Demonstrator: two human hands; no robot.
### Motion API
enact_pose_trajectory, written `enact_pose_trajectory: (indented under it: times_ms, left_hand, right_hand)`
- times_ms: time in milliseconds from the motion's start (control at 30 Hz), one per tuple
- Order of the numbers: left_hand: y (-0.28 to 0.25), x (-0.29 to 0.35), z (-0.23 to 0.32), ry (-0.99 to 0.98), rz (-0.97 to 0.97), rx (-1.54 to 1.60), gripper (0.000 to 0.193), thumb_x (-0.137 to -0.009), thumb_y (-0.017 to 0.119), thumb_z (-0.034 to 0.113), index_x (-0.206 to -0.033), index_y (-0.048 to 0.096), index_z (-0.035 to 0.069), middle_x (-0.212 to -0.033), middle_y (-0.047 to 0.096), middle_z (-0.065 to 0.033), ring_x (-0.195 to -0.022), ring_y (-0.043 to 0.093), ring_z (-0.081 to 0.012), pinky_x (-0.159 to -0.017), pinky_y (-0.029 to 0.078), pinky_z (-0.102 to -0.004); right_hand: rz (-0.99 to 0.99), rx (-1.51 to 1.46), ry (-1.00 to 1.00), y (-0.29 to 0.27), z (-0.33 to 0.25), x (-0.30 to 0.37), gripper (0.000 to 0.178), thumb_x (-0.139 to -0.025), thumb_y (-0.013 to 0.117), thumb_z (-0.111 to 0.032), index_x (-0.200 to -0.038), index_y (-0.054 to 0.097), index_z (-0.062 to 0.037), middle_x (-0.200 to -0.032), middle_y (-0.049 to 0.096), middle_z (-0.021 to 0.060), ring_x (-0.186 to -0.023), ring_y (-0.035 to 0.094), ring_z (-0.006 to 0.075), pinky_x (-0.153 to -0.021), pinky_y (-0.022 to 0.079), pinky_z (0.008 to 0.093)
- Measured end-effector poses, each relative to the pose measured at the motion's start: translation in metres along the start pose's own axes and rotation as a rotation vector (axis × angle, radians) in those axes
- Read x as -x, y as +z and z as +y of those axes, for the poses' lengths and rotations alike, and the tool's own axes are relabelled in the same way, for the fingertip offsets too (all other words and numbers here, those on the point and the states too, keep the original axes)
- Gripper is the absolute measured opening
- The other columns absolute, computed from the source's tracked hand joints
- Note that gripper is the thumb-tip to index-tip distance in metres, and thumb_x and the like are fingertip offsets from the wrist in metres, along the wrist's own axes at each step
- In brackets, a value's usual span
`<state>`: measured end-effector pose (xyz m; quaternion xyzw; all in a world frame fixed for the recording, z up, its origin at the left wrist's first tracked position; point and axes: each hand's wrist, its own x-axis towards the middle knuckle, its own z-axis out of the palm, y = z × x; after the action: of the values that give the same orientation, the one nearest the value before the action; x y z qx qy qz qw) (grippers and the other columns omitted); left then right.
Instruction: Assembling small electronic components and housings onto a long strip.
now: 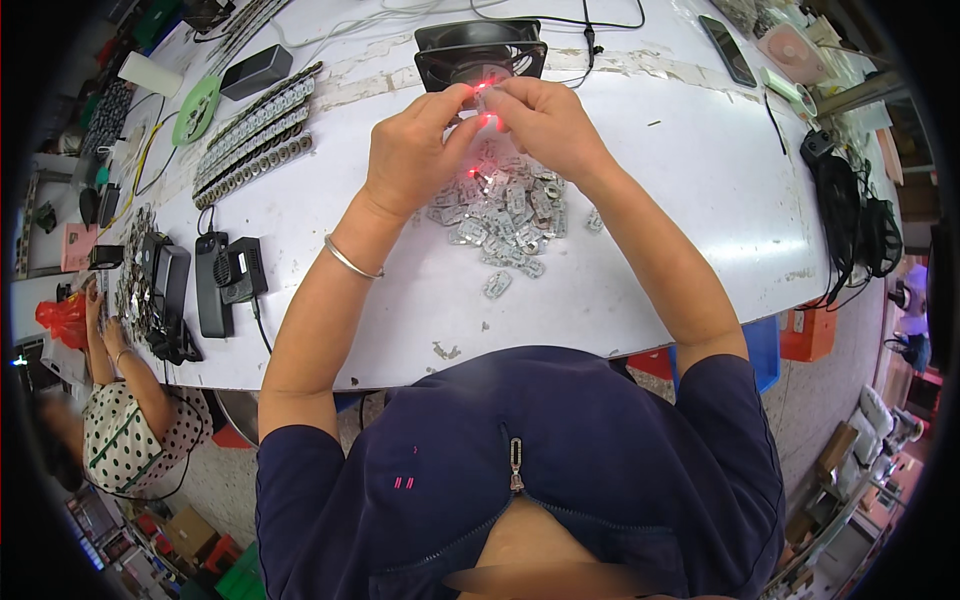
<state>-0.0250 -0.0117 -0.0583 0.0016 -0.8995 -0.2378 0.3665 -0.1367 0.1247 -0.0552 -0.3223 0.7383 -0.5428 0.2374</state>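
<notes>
My left hand and my right hand meet just in front of a black square fan. Both have fingers pinched together on a small light module that glows red at the fingertips. Most of this module is covered by my fingers. Below and between my hands spreads a loose pile of small pale rectangular light modules, with one red glowing spot at its upper edge. A single module lies apart, nearer to me. Another sits under my right forearm.
Left on the white table are strips of round parts, a green tray, a dark box and black power adapters. A phone and bundled black cables lie right. Another person works at the left.
</notes>
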Motion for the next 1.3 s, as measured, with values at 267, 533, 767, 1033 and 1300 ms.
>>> enact_pose_trajectory:
  times_ms: [267,533,767,1033,1300]
  left_hand:
    - [-0.001,0.004,0.013,0.061,-0.002,-0.009,0.017,-0.080,0.072,0.009,-0.094,0.066,0.003,-0.079,0.067,-0.0086,-0.055,0.059,-0.0153,-0.050,0.047,-0.0252]
    - [-0.022,0.017,0.031,-0.115,-0.587,0.206,0.016,-0.081,0.069,0.007,-0.095,0.067,0.001,-0.081,0.066,-0.0118,-0.068,0.063,-0.0197,-0.063,0.049,-0.0294]
    - [-0.034,0.008,0.043,-0.223,-0.586,0.202,0.025,-0.079,0.072,0.014,-0.099,0.066,0.001,-0.079,0.065,-0.0126,-0.067,0.062,-0.0233,-0.065,0.049,-0.0306]
    - [0.039,-0.027,0.085,-0.070,-0.482,0.149,0.039,-0.090,0.059,0.024,-0.115,0.057,-0.005,-0.100,0.064,-0.0226,-0.091,0.063,-0.0347,-0.080,0.050,-0.0406]
    - [0.142,-0.067,0.103,-0.270,-0.668,-0.013,0.040,-0.092,0.055,0.030,-0.110,0.049,-0.005,-0.114,0.050,-0.0235,-0.092,0.063,-0.0381,-0.078,0.051,-0.0447]
  right_hand:
    - [0.032,-0.324,0.109,0.000,-0.011,0.019,0.025,-0.091,0.059,-0.026,-0.077,0.061,-0.0056,-0.064,0.053,-0.0020,-0.048,0.043,0.0049,-0.043,0.035,0.0208]
    - [-0.109,0.161,0.012,-0.013,0.002,0.075,0.024,-0.088,0.057,-0.019,-0.079,0.063,0.0019,-0.062,0.059,0.0117,-0.056,0.053,0.0190,-0.057,0.044,0.0326]
    - [0.168,0.254,-0.150,-0.048,0.005,0.086,0.022,-0.089,0.057,-0.021,-0.089,0.066,-0.0002,-0.073,0.061,0.0128,-0.061,0.055,0.0185,-0.058,0.044,0.0319]
    - [0.357,-0.162,0.314,-0.130,0.065,0.016,0.024,-0.090,0.054,-0.024,-0.097,0.066,-0.0039,-0.086,0.066,0.0018,-0.064,0.055,0.0107,-0.052,0.042,0.0245]
    - [0.291,-0.215,0.359,-0.142,0.078,-0.059,0.028,-0.094,0.049,-0.027,-0.102,0.062,-0.0040,-0.076,0.062,0.0056,-0.055,0.049,0.0111,-0.048,0.040,0.0240]
